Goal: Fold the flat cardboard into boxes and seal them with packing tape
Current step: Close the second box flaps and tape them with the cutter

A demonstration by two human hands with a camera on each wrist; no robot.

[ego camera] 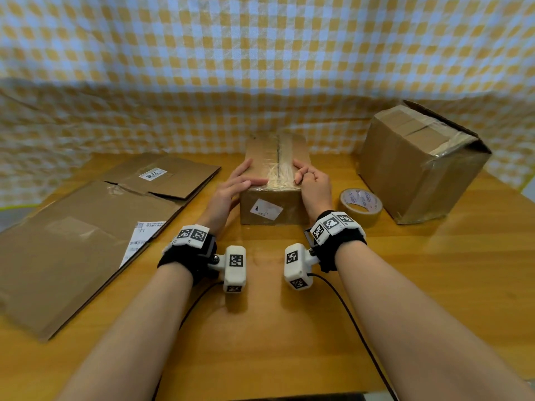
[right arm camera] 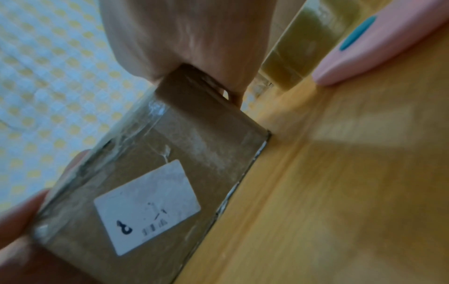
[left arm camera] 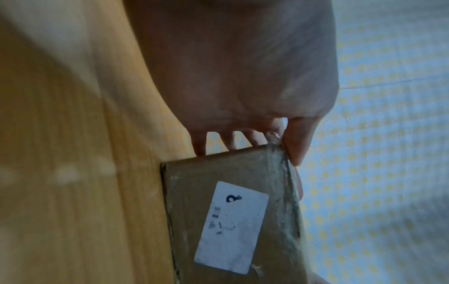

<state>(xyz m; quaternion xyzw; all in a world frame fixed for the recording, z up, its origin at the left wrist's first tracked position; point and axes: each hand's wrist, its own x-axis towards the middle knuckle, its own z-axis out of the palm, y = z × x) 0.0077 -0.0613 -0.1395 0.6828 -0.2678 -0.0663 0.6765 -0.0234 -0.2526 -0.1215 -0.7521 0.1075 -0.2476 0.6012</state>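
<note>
Left hand (ego camera: 231,185): fingers straight and relaxed, laid along the left top edge of the small box (ego camera: 273,180), thumb across the near top corner; it presses and grips nothing. The left wrist view confirms fingertips resting on the box's upper edge.

Right hand (ego camera: 314,180): fingers curled over the right top edge of the small box, thumb on top beside the taped seam (ego camera: 279,169). The right wrist view shows the fingers wrapped round the box's corner. It holds the box.

The small box stands on the wooden table (ego camera: 289,328), directly ahead of both hands and between them. Its long axis runs away from the person; a white label (ego camera: 267,209) faces the person on the near end. The top flaps are closed, and clear, wrinkled tape runs along the centre seam and over the near edge.

Judgement: the step in hand is smoothing or checking the tape on this box. Both hands are equally near it, one on each long side. Any further press along the seam travels along the long axis, away from the person.

Right of the small box, just beside the right wrist, lies the tape roll (ego camera: 361,206); the right hand is the nearer to it. Further right stands a larger taped box (ego camera: 419,166). Left of the small box, well apart, lie flat cardboard sheets (ego camera: 86,238), not yet folded. Behind it hangs a checked cloth (ego camera: 260,53).
</note>
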